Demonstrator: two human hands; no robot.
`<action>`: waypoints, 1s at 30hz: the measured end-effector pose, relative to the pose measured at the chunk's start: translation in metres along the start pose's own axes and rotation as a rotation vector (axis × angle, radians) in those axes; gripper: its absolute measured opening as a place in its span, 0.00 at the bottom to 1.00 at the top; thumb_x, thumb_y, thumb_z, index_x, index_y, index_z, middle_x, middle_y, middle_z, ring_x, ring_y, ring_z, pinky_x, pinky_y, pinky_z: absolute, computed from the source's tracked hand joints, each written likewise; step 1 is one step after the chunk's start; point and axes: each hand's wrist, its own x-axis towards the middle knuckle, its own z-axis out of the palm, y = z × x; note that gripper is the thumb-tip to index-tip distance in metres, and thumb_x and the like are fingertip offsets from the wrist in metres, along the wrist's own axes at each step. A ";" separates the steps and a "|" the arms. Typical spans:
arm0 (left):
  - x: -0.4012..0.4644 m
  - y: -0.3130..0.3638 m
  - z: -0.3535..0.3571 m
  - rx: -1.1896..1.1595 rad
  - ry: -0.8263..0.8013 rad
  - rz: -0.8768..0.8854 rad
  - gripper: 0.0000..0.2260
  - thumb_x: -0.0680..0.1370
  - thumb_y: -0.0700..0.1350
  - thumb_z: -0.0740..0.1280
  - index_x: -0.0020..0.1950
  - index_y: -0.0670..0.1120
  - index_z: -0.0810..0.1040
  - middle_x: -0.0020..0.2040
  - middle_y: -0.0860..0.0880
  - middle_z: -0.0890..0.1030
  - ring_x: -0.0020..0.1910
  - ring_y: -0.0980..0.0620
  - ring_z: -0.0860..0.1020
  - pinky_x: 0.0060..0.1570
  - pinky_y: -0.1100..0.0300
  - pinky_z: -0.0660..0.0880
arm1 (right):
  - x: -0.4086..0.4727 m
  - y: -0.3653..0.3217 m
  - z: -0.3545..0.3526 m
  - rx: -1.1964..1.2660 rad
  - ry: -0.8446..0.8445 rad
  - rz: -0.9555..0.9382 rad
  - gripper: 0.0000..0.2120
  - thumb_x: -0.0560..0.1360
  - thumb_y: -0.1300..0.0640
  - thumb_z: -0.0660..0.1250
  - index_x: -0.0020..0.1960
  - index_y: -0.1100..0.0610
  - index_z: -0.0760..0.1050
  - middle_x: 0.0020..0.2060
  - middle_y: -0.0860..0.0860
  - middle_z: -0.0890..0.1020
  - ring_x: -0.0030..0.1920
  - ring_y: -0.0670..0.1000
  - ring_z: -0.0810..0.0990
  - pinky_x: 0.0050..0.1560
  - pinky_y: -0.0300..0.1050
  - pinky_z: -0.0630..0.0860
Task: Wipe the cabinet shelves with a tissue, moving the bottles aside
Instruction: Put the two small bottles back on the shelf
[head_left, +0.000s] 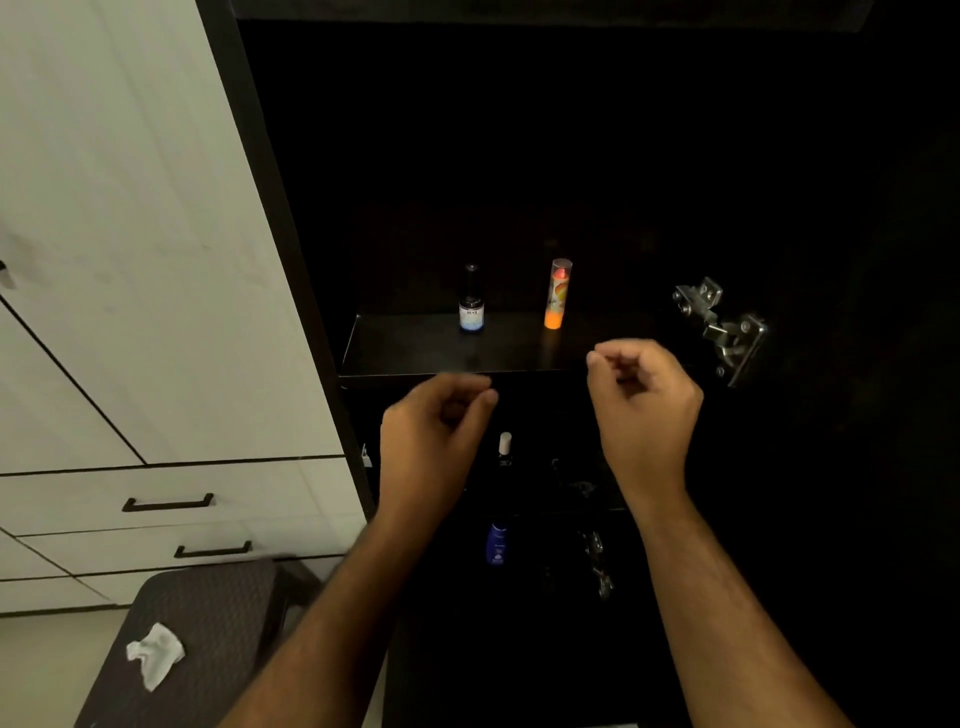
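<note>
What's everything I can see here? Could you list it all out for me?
dark bottle: 1, black with pale label, upper shelf, left
orange tube: 1, orange with clear cap, upper shelf, right
upper shelf: 1, black, inside cabinet
white-capped bottle: 1, dark, shelf below
blue bottle: 1, blue, lower still
hinge: 1, silver, cabinet's right side
tissue: 1, white, crumpled on dark stool
stool: 1, dark brown, bottom left
drawer handles: 2, black, white drawers
left hand: 1, fingers curled, empty
right hand: 1, fingers curled, empty
</note>
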 end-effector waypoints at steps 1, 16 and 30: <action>-0.006 -0.012 0.001 -0.014 -0.022 -0.049 0.06 0.76 0.44 0.70 0.50 0.54 0.80 0.43 0.57 0.83 0.42 0.61 0.82 0.44 0.66 0.79 | -0.009 0.007 0.000 0.001 -0.021 0.020 0.06 0.74 0.64 0.71 0.45 0.54 0.80 0.40 0.49 0.81 0.40 0.42 0.80 0.39 0.28 0.74; 0.000 -0.142 0.044 0.274 -0.251 -0.281 0.11 0.77 0.41 0.69 0.60 0.45 0.80 0.53 0.50 0.83 0.52 0.57 0.80 0.51 0.70 0.73 | -0.056 0.138 0.065 -0.326 -0.666 0.525 0.08 0.74 0.63 0.71 0.53 0.58 0.81 0.46 0.50 0.84 0.42 0.41 0.78 0.43 0.29 0.71; 0.021 -0.175 0.093 0.457 -0.403 -0.340 0.13 0.77 0.36 0.66 0.61 0.43 0.80 0.56 0.45 0.83 0.57 0.47 0.80 0.58 0.57 0.73 | -0.060 0.172 0.096 -0.411 -0.815 0.431 0.09 0.72 0.60 0.72 0.51 0.53 0.82 0.46 0.52 0.85 0.49 0.53 0.83 0.52 0.46 0.79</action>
